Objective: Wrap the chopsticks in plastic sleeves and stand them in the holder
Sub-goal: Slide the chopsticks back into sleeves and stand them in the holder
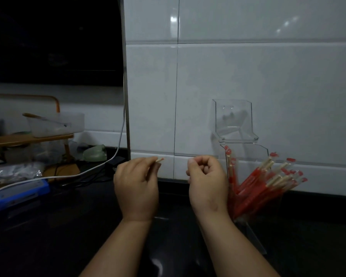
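Chopsticks [159, 160] — pinched in left hand [137, 188], tips slanting up-right toward holder [246, 148] by the worktop's back edge; right hand [207, 182] nearer it, fingers curled, contents cannot be told.

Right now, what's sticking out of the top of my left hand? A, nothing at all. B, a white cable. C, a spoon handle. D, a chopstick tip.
D: the pale tip of a chopstick pokes out above the left hand, which pinches it.
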### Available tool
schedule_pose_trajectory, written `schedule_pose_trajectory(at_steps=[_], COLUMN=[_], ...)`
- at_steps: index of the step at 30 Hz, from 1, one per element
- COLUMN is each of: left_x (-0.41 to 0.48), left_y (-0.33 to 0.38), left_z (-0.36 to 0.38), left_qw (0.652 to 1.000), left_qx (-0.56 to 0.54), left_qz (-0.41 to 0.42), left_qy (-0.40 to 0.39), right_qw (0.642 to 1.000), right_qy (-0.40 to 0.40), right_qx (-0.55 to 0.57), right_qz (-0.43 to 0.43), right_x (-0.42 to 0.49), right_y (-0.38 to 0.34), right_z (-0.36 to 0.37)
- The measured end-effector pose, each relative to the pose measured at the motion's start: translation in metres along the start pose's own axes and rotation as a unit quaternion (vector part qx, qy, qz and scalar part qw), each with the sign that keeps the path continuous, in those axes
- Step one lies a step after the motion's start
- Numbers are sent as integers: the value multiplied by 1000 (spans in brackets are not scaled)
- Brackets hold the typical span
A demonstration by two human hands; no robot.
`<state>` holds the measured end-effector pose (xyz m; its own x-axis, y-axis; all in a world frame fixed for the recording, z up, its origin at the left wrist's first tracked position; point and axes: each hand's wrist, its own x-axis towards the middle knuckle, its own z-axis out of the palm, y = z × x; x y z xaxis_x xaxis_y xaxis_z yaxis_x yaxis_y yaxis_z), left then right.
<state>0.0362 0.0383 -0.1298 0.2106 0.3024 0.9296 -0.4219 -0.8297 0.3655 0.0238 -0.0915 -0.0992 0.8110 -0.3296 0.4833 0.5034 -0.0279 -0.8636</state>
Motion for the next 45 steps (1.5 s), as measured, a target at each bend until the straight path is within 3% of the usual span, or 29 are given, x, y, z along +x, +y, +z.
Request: schedule_pose_trajectory(at_steps=[2,5,10,18,22,26,31,37,42,45], left_x=[4,7,14,13,14,14,15,15,14,12], left_y=[4,-3,-1,-6,-7,-10,-11,-6,0,3], left_z=[-4,-5,-10,-6,-5,-4,-3,-8,-6,-5], left_qw=[992,947,875,842,823,804,797,798,838,851], left_qx=[-48,-93,-146,-215,-238,-250,-262,-268,-274,-274], left_qz=[-111,-296,-436,-466,-482,-505,-515,-506,-453,-434], left_qy=[29,85,148,168,182,190,178,186,132,111], right_qw=[1000,998,990,967,970,972,914,856,864,850], right_qy=[-6,-29,-50,-134,-112,-103,-215,-256,-268,-263], right_qx=[-17,-36,-107,-163,-130,-170,-341,-448,-426,-450], right_qz=[8,32,74,145,171,128,31,29,-17,-73], right_x=[1,1,3,2,-1,2,-7,-11,-18,-21], right_y=[1,4,10,14,18,13,5,-4,-7,-10], right_z=[0,0,0,-1,3,-2,-5,-5,-1,2])
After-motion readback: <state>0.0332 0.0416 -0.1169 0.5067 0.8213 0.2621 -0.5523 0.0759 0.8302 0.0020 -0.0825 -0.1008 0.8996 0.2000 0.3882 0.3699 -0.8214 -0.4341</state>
